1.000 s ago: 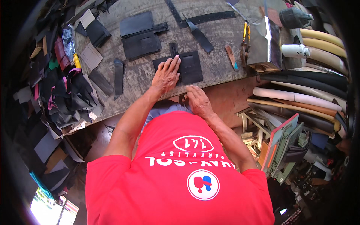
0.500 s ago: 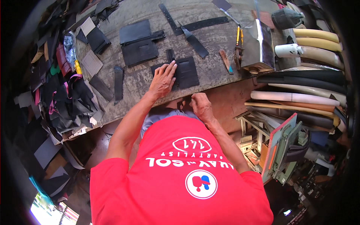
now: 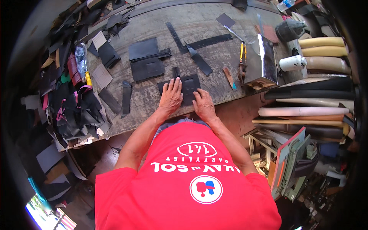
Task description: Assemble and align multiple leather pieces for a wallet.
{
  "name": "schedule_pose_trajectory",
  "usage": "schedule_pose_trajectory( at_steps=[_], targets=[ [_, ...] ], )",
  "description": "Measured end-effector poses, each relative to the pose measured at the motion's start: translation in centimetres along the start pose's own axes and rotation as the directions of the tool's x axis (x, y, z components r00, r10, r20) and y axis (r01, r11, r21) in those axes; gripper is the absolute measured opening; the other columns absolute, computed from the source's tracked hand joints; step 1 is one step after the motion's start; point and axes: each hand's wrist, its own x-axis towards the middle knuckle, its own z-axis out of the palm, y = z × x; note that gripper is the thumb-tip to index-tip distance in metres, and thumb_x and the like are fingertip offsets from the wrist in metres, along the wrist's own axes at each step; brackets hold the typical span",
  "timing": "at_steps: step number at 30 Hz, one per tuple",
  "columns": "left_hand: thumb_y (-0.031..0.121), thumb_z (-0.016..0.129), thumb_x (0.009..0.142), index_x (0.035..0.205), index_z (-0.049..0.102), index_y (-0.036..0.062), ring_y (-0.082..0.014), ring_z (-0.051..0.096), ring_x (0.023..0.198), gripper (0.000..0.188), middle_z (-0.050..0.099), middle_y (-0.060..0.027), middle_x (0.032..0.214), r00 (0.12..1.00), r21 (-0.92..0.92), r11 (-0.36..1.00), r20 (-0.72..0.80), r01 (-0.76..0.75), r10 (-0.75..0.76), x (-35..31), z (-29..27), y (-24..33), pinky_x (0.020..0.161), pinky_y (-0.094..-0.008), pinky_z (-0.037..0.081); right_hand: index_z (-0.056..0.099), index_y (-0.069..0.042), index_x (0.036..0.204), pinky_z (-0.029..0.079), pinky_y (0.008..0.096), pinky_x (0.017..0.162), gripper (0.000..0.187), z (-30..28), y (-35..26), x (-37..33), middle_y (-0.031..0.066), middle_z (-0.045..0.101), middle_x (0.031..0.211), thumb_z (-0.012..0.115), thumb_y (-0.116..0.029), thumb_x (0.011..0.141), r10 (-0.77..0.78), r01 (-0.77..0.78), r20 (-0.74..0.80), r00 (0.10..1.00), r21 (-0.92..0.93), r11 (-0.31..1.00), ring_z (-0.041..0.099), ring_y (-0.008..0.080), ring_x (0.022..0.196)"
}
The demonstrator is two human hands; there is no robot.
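A flat black leather-like panel [image 3: 190, 85] with a rectangular slot lies near the front edge of the workbench. My left hand [image 3: 171, 95] rests flat over its left part, fingers stretched out and close to a narrow black strip [image 3: 176, 72] that sticks out beyond the panel's far edge. At the panel's right side, my right hand [image 3: 204, 105] touches the edge with its fingertips, fingers loosely bent and apart. Farther back on the bench lie two more black panels [image 3: 147, 69], one partly over the other.
Black strips [image 3: 211, 41], a wood-handled blade [image 3: 229, 78], yellow-handled pliers [image 3: 242, 63] and a metal can [image 3: 262, 63] sit on the workbench [image 3: 149, 103]. Scraps [image 3: 82, 111] pile up at left. Rolled material [image 3: 303, 111] is stacked at right, beside a white bottle [image 3: 292, 62].
My right hand has risen from beyond the bench's front edge onto the panel's right side. My left hand stays on the panel. The whole view has shifted slightly.
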Motion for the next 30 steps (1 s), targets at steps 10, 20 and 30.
schedule_pose_trajectory(
  at_steps=[10,20,30],
  targets=[
    [0.020,0.057,0.087,0.143,0.042,0.0020,-0.0369,0.046,0.129,0.061,0.044,-0.0200,0.144,0.989,0.101,0.995,0.146,-0.029,0.014,1.5,-2.8,1.3,0.104,-0.0499,0.038,0.052,0.001,0.129,0.042,0.0496,0.099,0.060,1.3,-0.4,0.9,0.0239,0.050,0.129,0.075,-0.022,0.078,0.314,-0.313,-0.001,0.949,-0.072,0.947,0.048,0.0410,0.118],
    [0.006,0.056,0.087,0.133,0.051,0.0011,-0.0321,0.056,0.121,0.046,0.056,-0.0183,0.134,0.889,-0.819,0.529,-0.054,0.220,-0.454,-2.1,-2.4,-2.5,0.105,-0.0407,0.043,0.065,-0.004,0.087,0.051,0.0407,0.075,0.015,-1.8,-0.4,4.0,0.0144,0.064,0.089,0.073,-0.011,0.076,0.642,-0.629,0.155,0.751,0.465,0.623,0.064,0.0306,0.082],
    [0.048,0.050,0.100,0.140,0.043,0.0034,-0.0213,0.062,0.095,0.060,0.060,-0.0122,0.115,0.801,-0.619,-0.738,0.570,0.270,-0.185,-3.9,-2.8,-3.0,0.084,-0.0372,0.053,0.061,-0.002,0.109,0.052,0.0403,0.081,0.027,-4.2,-11.2,1.3,0.0166,0.060,0.106,0.070,-0.014,0.087,0.004,0.013,-0.044,0.999,0.389,0.921,0.061,0.0364,0.097]
  ],
)
